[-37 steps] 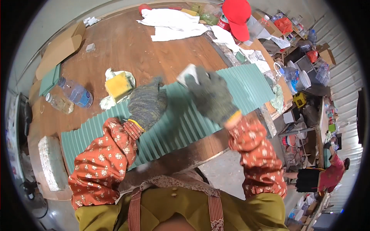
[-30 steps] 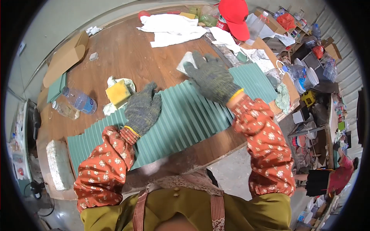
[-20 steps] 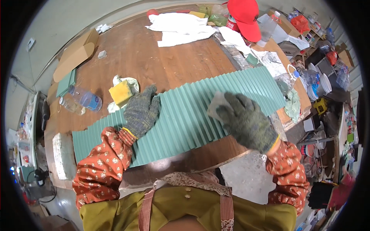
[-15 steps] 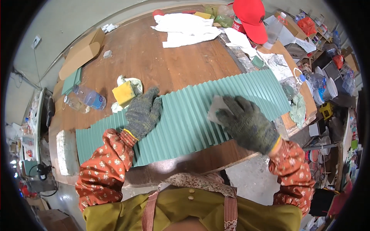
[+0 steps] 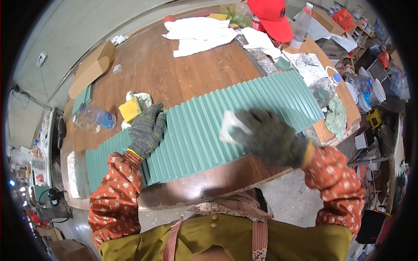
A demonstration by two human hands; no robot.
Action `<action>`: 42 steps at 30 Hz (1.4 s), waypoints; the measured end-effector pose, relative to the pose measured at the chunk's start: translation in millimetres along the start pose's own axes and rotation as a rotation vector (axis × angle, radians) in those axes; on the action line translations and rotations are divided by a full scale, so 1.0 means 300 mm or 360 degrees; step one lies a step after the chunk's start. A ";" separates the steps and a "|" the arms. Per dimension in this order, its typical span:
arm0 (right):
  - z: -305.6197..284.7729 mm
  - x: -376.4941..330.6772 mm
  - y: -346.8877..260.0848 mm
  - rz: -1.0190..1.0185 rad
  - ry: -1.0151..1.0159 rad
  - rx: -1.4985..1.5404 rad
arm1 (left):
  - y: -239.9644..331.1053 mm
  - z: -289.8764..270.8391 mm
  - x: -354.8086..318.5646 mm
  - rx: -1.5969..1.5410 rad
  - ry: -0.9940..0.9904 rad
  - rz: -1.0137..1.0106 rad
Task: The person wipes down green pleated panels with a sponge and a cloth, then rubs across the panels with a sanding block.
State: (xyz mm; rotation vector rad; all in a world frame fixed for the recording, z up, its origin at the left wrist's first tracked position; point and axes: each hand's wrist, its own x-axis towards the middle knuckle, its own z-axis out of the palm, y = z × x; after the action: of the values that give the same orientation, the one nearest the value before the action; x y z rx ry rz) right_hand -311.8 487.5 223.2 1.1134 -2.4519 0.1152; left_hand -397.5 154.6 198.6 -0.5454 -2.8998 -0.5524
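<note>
A long green ribbed panel (image 5: 196, 130) of narrow parallel strips lies across the front of the table, its right end farther back. My left hand (image 5: 147, 130), in a dark grey knit glove, rests on the panel's left part with its fingers laid out. My right hand (image 5: 272, 137), gloved alike and blurred by motion, grips a white cloth or pad (image 5: 228, 126) over the panel's middle. Its fingertips are partly hidden behind the hand and cloth. Close beyond my left hand, a yellow sponge (image 5: 129, 109) leans on a crumpled pale cloth (image 5: 144, 99).
Two clear bottles (image 5: 102, 117) lie left of the sponge. A whitish block (image 5: 77, 174) sits at the table's left edge, and a cardboard piece (image 5: 92, 69) farther back. White cloths (image 5: 198, 32), a red cap (image 5: 274, 19) and an upright bottle (image 5: 301, 26) occupy the far side.
My right hand has shifted left with the white cloth, which now looks more tilted. My left hand has slid a little left along the panel. The whole view has turned slightly.
</note>
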 end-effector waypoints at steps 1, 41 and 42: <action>-0.043 -0.026 -0.026 -0.0023 -0.0087 0.0034 | -0.018 -0.005 0.002 0.0013 0.0027 0.0050; -0.116 -0.110 0.059 0.0204 -0.0484 0.0116 | -0.051 0.018 -0.006 0.0226 0.0045 0.0212; -0.095 -0.079 0.102 0.0187 -0.0505 0.0033 | -0.050 0.019 -0.003 0.0210 0.0050 0.0224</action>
State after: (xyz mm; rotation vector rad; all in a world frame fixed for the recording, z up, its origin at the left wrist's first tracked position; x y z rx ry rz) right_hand -310.3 531.8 241.8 1.0648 -2.8032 -0.0012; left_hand -402.8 143.5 188.1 -0.7073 -2.8145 -0.3449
